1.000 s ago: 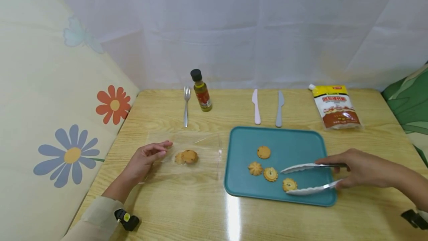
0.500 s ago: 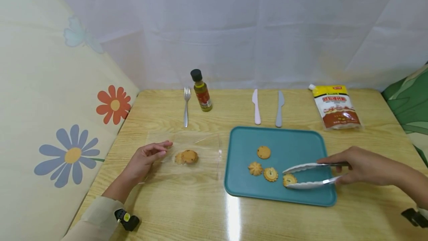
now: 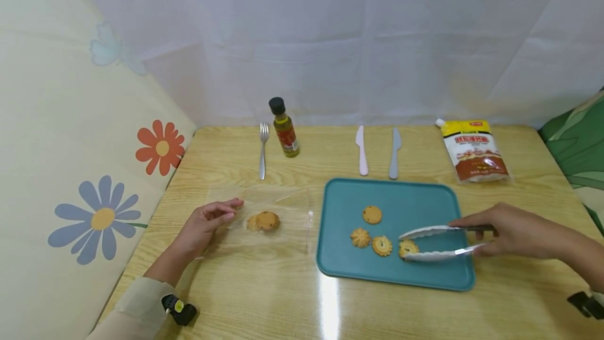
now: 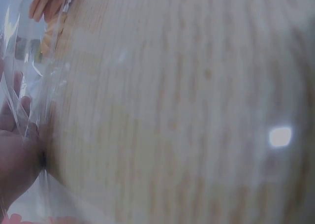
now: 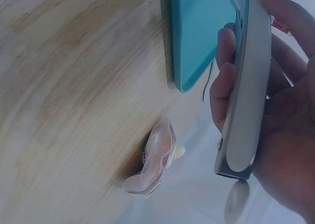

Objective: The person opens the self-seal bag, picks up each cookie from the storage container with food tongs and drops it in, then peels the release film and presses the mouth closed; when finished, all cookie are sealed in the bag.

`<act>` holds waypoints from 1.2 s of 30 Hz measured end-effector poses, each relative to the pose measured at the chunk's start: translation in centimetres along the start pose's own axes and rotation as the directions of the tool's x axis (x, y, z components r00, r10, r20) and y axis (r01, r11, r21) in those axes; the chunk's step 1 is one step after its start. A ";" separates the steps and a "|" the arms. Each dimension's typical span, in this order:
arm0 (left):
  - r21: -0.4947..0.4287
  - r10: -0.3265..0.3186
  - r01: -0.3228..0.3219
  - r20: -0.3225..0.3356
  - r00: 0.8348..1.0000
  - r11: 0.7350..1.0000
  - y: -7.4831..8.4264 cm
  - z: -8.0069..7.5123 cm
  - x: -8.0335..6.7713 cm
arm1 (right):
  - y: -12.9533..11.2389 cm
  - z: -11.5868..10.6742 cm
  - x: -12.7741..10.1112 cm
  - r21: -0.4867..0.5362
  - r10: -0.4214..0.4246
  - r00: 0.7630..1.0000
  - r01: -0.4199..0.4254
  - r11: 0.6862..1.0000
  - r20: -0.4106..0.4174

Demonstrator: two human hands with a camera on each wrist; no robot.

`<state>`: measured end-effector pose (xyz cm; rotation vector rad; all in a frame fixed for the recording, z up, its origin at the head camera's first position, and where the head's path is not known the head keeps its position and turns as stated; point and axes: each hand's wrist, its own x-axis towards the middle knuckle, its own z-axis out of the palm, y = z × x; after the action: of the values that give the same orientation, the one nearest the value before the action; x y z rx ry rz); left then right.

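Observation:
A teal tray (image 3: 439, 201) lies on the wooden table with several small cookies on it. My right hand (image 3: 511, 232) grips white tongs (image 3: 424, 234) over the tray's right half. The tong tips close on both sides of the rightmost cookie (image 3: 408, 248). In the right wrist view the right hand (image 5: 290, 135) wraps the tongs (image 5: 246, 86) beside the tray's edge (image 5: 202, 32). My left hand (image 3: 207, 220) lies with fingers stretched out at the mouth of a clear plastic bag (image 3: 283, 201) holding two cookies (image 3: 264, 221). The left wrist view shows the left hand (image 4: 15, 155) against the bag's film (image 4: 29, 61).
At the table's back lie a fork (image 3: 262, 151), an oil bottle (image 3: 285, 130), a pink knife (image 3: 361, 151), a grey knife (image 3: 394, 153) and a sauce pouch (image 3: 475, 151). A flowered wall (image 3: 94, 172) stands on the left, a white curtain behind.
The tongs have narrowed around the rightmost cookie, and cookie and tongs have shifted a little away from the tray's near edge. The left hand and bag have not moved.

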<state>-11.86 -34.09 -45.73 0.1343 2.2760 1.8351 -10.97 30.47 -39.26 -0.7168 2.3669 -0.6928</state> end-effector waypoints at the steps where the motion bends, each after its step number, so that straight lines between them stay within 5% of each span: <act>1: 0.000 -0.002 0.002 0.001 1.000 1.000 0.0 0.0 0.0 | 0.0 -0.1 0.0 -0.005 -0.002 1.000 0.002 1.000 -0.003; 14: -0.021 0.002 -0.002 0.002 1.000 1.000 -0.2 -0.1 0.1 | -1.0 -1.1 1.6 -0.019 -0.081 0.995 0.080 0.997 -0.058; 36: -0.024 0.001 0.000 0.004 1.000 1.000 -0.3 -0.1 0.1 | -4.3 -1.7 8.1 -0.068 -0.109 0.992 0.105 0.992 -0.057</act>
<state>-11.98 -34.26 -45.97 0.1345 2.2506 1.8601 -16.29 22.85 -38.33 -0.8672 2.4302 -0.6935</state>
